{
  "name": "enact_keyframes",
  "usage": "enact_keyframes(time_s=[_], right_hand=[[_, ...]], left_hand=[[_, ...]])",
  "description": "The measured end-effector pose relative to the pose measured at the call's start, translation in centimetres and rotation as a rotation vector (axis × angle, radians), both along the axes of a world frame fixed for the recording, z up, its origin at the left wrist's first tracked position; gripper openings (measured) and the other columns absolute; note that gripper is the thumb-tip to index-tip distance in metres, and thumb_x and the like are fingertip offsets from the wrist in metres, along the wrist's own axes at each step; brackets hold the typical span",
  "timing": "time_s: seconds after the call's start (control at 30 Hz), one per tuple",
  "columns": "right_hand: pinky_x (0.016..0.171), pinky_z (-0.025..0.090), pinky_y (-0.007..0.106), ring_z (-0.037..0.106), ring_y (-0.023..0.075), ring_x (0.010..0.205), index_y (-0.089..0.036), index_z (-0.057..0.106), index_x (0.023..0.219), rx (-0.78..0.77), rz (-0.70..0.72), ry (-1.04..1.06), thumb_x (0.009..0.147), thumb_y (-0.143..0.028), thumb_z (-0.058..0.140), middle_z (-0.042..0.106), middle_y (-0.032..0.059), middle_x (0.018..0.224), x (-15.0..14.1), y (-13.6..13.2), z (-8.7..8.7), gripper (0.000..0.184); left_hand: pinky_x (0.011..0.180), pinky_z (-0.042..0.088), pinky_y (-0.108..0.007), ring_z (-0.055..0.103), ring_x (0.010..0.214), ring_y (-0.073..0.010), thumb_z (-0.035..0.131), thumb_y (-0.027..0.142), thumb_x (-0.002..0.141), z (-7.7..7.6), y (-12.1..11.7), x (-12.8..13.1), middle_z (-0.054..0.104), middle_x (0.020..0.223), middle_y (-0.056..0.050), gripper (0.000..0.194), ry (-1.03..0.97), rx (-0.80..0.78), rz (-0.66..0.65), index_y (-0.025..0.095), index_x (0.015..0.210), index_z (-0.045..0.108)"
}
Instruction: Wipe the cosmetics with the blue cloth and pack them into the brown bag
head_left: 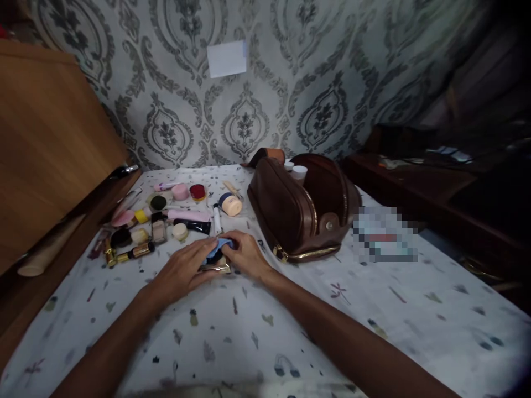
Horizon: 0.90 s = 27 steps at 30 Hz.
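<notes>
the right hand (244, 254)'s fingers are pinching a bunched blue cloth (223, 243) between thumb and forefinger. the left hand (193, 260)'s fingers are lying together along the cloth's left side, its thumb running along the near edge of a dark, gold-edged case (223, 267), so that hand is steadying the case. the case is sitting under the cloth, between the hands, low over the printed sheet (199, 331); its inside is being hidden.

just beyond the left hand, a small cream jar (180, 232) is standing near a black tube (193, 225), with a white tube (217, 219) pointing toward the cloth. a glass bottle (158, 229) is lying left of the cream jar. a dark-topped jar (230, 204) is leaning on its side, showing beige. farther back, a pink jar (180, 192) and a red jar (198, 192) are resting side by side. a black-and-gold stick (135, 252) is lying at the left.

right of the hands, a brown bag (282, 204) is gaping open, its gold zip undone, and white-capped bottles (299, 173) are standing inside, toward the back. beyond its right side, a blurred-out packet (385, 235) is lying flat.
</notes>
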State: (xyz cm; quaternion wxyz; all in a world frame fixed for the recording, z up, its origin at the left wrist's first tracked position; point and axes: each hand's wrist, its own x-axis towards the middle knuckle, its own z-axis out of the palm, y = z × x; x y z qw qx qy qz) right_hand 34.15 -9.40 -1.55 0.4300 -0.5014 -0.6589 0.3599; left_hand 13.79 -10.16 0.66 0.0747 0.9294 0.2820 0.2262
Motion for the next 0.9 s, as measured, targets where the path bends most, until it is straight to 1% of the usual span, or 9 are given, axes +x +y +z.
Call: enact_keyframes(time_s=[0.17,0.23,0.33,0.47,0.57,0.67,0.77,0.83,0.9], right_hand=[[0.059,0.042,0.023,0.052,0.0129,0.064,-0.014,0.070,0.087,-0.055,0.058,0.122,0.088,-0.036,0.055,0.059,0.0000,0.069,0.2,0.0,0.1,0.027],[0.057,0.041,0.023,0.051,0.0132,0.064,-0.014,0.067,0.085,-0.062,0.076,0.171,0.089,-0.047,0.055,0.057,0.0003,0.070,0.2,-0.1,0.3,0.035],[0.055,0.041,0.024,0.054,0.0143,0.067,-0.016,0.067,0.093,-0.113,0.154,0.257,0.088,-0.061,0.054,0.060,0.0023,0.078,0.2,-0.3,0.9,0.047],[0.065,0.047,0.026,0.060,0.0163,0.076,-0.018,0.066,0.105,-0.158,0.215,0.413,0.078,-0.060,0.070,0.066,0.0044,0.092,0.2,-0.2,1.1,0.050],[0.070,0.048,0.028,0.061,0.0163,0.078,-0.019,0.066,0.100,-0.170,0.212,0.520,0.066,-0.055,0.082,0.067,0.0028,0.089,0.2,0.2,0.8,0.051],[0.062,0.044,0.026,0.054,0.0126,0.065,-0.017,0.063,0.084,-0.183,0.163,0.466,0.065,-0.054,0.082,0.059,-0.0021,0.072,0.1,0.5,0.5,0.045],[0.058,0.040,0.024,0.049,0.0112,0.061,-0.017,0.059,0.076,-0.163,0.122,0.411,0.064,-0.055,0.081,0.055,-0.0032,0.067,0.1,0.6,0.3,0.045],[0.056,0.039,0.024,0.047,0.0108,0.060,-0.018,0.058,0.074,-0.150,0.103,0.382,0.065,-0.056,0.079,0.053,-0.0036,0.066,0.1,0.6,0.2,0.045],[0.052,0.036,0.023,0.044,0.0102,0.056,-0.018,0.056,0.072,-0.159,0.083,0.358,0.066,-0.058,0.077,0.050,-0.0045,0.063,0.1,0.7,0.1,0.045]], left_hand=[[0.091,0.056,-0.036,0.065,0.114,-0.0238,0.050,0.045,0.098,0.7,0.0,0.2,0.067,0.126,-0.012,0.041,-0.069,0.023,0.023,0.021,0.132,0.054],[0.086,0.056,-0.034,0.068,0.105,-0.0230,0.050,0.045,0.099,0.9,-0.1,0.2,0.070,0.117,-0.012,0.036,-0.114,0.017,0.062,0.020,0.123,0.059],[0.079,0.054,-0.031,0.068,0.091,-0.0206,0.048,0.043,0.100,1.4,-0.2,0.1,0.071,0.100,-0.009,0.031,-0.196,-0.025,0.126,0.018,0.110,0.064],[0.069,0.049,-0.026,0.064,0.076,-0.0164,0.046,0.037,0.101,2.1,-0.4,0.1,0.069,0.083,-0.004,0.028,-0.323,-0.110,0.227,0.018,0.095,0.066],[0.066,0.047,-0.025,0.063,0.072,-0.0153,0.044,0.037,0.100,2.1,-0.5,0.2,0.068,0.080,-0.002,0.029,-0.387,-0.154,0.323,0.018,0.092,0.065],[0.069,0.047,-0.026,0.063,0.073,-0.0157,0.044,0.039,0.100,1.7,-0.3,0.4,0.067,0.080,-0.001,0.029,-0.407,-0.191,0.396,0.019,0.095,0.064],[0.074,0.050,-0.029,0.065,0.080,-0.0179,0.047,0.039,0.098,1.1,-0.1,0.4,0.069,0.088,-0.003,0.026,-0.442,-0.173,0.456,0.019,0.103,0.062],[0.083,0.051,-0.032,0.066,0.092,-0.0209,0.050,0.038,0.097,0.7,0.1,0.4,0.069,0.101,-0.007,0.027,-0.470,-0.133,0.432,0.019,0.113,0.060],[0.095,0.049,-0.037,0.062,0.111,-0.0244,0.054,0.037,0.095,0.3,0.2,0.3,0.065,0.120,-0.011,0.036,-0.454,-0.114,0.340,0.020,0.127,0.055]])
